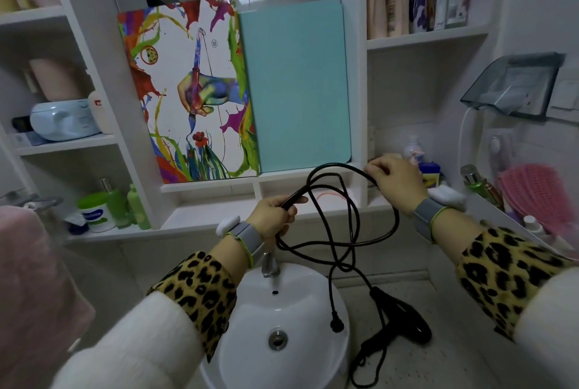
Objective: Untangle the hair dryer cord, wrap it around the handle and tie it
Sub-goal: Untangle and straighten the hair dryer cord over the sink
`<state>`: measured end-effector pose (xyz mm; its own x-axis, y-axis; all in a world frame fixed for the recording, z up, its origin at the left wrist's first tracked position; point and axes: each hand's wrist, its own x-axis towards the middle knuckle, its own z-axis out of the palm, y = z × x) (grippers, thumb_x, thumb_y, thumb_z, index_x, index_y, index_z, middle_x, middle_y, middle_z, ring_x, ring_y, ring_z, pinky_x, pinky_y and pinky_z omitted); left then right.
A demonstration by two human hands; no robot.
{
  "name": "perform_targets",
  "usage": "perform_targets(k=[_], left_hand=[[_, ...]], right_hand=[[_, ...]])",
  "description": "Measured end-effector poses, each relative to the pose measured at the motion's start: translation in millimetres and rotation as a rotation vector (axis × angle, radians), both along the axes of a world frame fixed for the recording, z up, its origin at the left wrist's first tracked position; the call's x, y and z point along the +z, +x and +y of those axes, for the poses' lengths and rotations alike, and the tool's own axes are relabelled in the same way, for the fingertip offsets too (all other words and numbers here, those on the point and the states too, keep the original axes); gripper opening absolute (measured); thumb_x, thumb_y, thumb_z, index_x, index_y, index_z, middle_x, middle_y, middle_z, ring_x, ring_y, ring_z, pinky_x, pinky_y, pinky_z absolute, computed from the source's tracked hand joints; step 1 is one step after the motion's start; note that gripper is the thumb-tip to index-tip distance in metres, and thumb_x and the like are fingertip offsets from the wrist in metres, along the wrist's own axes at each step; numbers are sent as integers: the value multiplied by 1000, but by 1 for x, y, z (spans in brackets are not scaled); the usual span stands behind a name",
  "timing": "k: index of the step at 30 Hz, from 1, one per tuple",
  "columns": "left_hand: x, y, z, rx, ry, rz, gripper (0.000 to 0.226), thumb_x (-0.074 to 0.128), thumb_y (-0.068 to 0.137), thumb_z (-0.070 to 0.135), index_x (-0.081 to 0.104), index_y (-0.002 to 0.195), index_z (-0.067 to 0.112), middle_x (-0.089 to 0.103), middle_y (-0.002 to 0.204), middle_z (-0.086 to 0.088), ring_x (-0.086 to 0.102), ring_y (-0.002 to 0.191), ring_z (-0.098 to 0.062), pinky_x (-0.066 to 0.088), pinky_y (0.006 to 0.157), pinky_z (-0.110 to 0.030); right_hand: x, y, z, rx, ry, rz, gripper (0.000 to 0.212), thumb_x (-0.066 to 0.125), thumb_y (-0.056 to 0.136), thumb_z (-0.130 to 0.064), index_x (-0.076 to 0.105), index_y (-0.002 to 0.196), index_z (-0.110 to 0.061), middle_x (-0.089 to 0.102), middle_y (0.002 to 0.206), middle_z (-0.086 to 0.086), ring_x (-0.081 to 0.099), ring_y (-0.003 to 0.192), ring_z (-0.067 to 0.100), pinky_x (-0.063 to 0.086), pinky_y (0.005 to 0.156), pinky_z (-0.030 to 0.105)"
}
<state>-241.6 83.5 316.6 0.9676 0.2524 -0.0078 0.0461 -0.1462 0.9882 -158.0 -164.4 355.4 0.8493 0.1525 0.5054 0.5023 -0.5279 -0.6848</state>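
My leopard-print cuffs point(200, 291) sit nearest, both arms reaching out over the white basin point(250, 341). The black hair dryer point(404, 319) hangs low just off the basin's right rim, nozzle pointing down and left, with a thin loop of cord trailing beneath it. The plug point(336, 324) dangles on its own strand over the basin's right edge, apart from the dryer.

Above the basin's tap point(270, 263), my left grip point(272, 216) is closed around the cord point(329, 232), fingers curled over a couple of strands bunched together. My right grip point(398, 178) is higher and further right of the basin, pinching the cord between thumb and fingertips where it arches over. Between the two, the cord makes several loose, crossing loops that hang down toward the dryer and the plug; it is tangled, and none of it is round the handle.

Beyond the basin, on the shelf behind the tap, a board with a bright paint-splash picture point(188, 91) leans beside a plain teal board point(294, 91). Left of the basin stands a green-lidded jar point(95, 210) among green bottles; right of it, a pink brush point(535, 194) sits in a tray.
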Motion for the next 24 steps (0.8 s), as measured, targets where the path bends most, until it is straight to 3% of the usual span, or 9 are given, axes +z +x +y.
perform_targets(k=[2,4,7,10,12,14,16,19,24], left_hand=[[1,1,-3,29,-61,6,62,25,80,-19,74,97,14,49,55,7,39,51,-11,24,51,-26],[3,-1,-3,51,-125,17,61,24,83,-18,73,100,14,49,55,7,40,52,-11,25,53,-26],[4,-4,-1,59,-209,9,64,22,82,-20,71,106,12,48,57,6,39,53,-11,25,54,-27],[4,-7,-2,-4,-311,27,70,18,78,-23,69,109,14,47,57,5,39,53,-10,31,56,-27],[4,-8,-6,-55,-370,31,72,17,76,-23,68,109,16,47,58,5,41,52,-10,36,61,-28],[5,-7,-10,-65,-402,34,74,17,75,-22,68,109,18,49,59,5,44,52,-9,39,64,-30],[4,-5,-9,-60,-387,44,74,18,75,-22,70,109,19,53,62,6,48,54,-7,42,66,-30],[-2,-4,-2,-49,-301,77,66,23,82,-17,72,107,20,69,74,6,61,62,-5,44,71,-32],[-10,-1,11,32,-217,47,46,38,92,-10,74,106,16,76,82,1,68,81,-13,44,82,-39]], right_hand=[[-13,0,3,32,237,212,28,44,98,-18,65,115,-11,67,97,7,62,85,23,52,74,35],[-31,-3,1,161,554,585,29,47,98,-19,60,122,-8,64,97,13,64,76,26,53,63,34],[-52,-10,-7,369,524,846,51,74,81,-28,53,127,-23,66,109,11,71,76,28,57,57,35],[-55,-10,2,476,328,779,86,91,56,-35,45,128,-38,65,113,5,68,97,23,57,65,36],[-45,-11,13,463,107,598,77,86,63,-37,45,129,-35,65,98,-2,62,88,8,49,62,23],[-35,-12,22,409,-28,442,51,78,70,-45,60,113,-24,63,81,-6,60,75,7,41,58,17],[-30,-13,24,434,104,448,41,73,71,-56,68,88,-19,63,76,-4,60,74,15,41,64,23],[-18,-13,26,466,592,598,32,72,78,-46,57,60,-25,43,52,-4,40,43,13,37,43,24],[13,-3,14,108,711,520,31,42,91,-27,39,61,-22,30,53,0,25,33,11,20,36,17]])
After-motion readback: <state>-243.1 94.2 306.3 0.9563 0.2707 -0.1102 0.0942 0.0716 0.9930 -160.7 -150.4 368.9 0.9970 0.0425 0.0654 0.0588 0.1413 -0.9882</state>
